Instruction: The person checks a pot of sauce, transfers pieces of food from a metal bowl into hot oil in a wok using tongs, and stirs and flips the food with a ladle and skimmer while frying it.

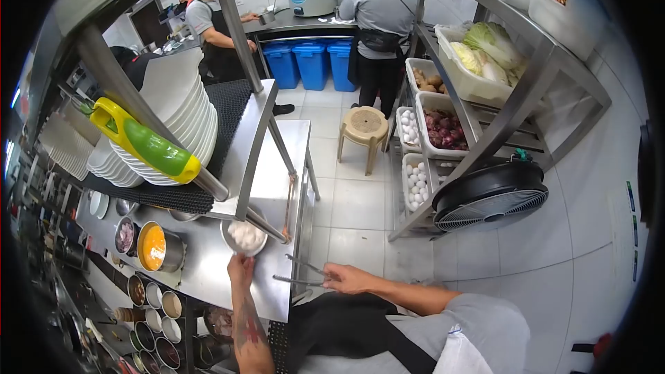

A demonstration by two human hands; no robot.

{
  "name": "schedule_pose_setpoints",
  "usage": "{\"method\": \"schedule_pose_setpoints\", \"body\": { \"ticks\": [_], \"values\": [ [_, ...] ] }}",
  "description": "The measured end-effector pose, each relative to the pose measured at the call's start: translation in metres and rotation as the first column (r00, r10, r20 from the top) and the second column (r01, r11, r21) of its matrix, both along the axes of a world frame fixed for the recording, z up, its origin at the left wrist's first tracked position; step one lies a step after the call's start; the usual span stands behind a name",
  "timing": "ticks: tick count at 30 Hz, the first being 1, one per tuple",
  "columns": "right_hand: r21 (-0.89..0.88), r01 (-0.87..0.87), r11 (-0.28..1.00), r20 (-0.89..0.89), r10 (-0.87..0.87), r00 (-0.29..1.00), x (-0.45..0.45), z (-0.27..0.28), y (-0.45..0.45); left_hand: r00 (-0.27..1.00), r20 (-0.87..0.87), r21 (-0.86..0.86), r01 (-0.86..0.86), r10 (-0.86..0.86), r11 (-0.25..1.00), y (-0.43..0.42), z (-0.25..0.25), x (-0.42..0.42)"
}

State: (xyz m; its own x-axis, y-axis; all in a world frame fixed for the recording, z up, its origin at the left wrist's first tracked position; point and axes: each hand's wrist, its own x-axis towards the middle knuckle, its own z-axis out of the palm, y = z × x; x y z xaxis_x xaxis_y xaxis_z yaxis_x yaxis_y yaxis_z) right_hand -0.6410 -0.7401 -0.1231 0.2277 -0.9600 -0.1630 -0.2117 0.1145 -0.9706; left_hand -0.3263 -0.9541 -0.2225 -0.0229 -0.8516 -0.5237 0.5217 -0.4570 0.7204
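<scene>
My left hand (241, 271) is at the near rim of a round metal bowl (226, 234), its fingers closed on the edge. Whitish, lumpy food (246, 234) fills the bowl, which sits on the steel counter (213, 275). My right hand (344, 279) grips a pair of metal tongs (303, 281). The tongs point left toward the counter edge, with their arms apart and nothing between the tips. Left of the bowl stands a steel pot of orange liquid (161, 247), and beside it a smaller container of purplish pieces (126, 235).
A shelf with stacked white plates (197, 114) and a green-yellow bottle (149, 142) overhangs the counter. At right, a rack holds vegetables, onions (443, 130) and eggs (417, 185), near a black fan (490, 197). A stool (365, 122) and two people (381, 10) are ahead.
</scene>
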Motion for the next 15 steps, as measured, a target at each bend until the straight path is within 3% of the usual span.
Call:
{"method": "schedule_pose_setpoints", "body": {
  "ticks": [4, 6, 9, 10, 13, 15],
  "values": [
    [0.001, -0.142, 0.990, -0.073, 0.141, 0.987, 0.027, 0.003, -0.017, 0.996, 0.051, 0.011, -0.070, 0.069, 0.998, 0.095, -0.004, 0.054],
    [0.156, -0.226, 0.962, -0.105, 0.244, 0.964, 0.040, 0.004, -0.025, 0.994, 0.000, -0.004, -0.108, 0.108, 0.994, 0.144, -0.025, 0.086],
    [0.038, -0.270, 0.962, -0.216, 0.272, 0.938, 0.061, -0.022, -0.037, 0.986, 0.065, 0.013, -0.157, 0.156, 0.988, 0.208, 0.015, 0.090],
    [-0.038, -0.276, 0.960, -0.292, 0.253, 0.922, 0.072, -0.029, -0.038, 0.981, 0.117, 0.015, -0.155, 0.152, 0.988, 0.227, 0.012, 0.099],
    [-0.027, -0.294, 0.955, -0.234, 0.280, 0.931, 0.112, -0.015, -0.050, 0.966, 0.084, -0.060, -0.241, 0.245, 0.969, 0.269, -0.009, 0.122],
    [0.015, -0.362, 0.932, -0.227, 0.356, 0.907, 0.149, -0.009, -0.063, 0.886, 0.174, 0.067, -0.446, 0.429, 0.893, 0.304, 0.003, 0.127]
  ]
}}
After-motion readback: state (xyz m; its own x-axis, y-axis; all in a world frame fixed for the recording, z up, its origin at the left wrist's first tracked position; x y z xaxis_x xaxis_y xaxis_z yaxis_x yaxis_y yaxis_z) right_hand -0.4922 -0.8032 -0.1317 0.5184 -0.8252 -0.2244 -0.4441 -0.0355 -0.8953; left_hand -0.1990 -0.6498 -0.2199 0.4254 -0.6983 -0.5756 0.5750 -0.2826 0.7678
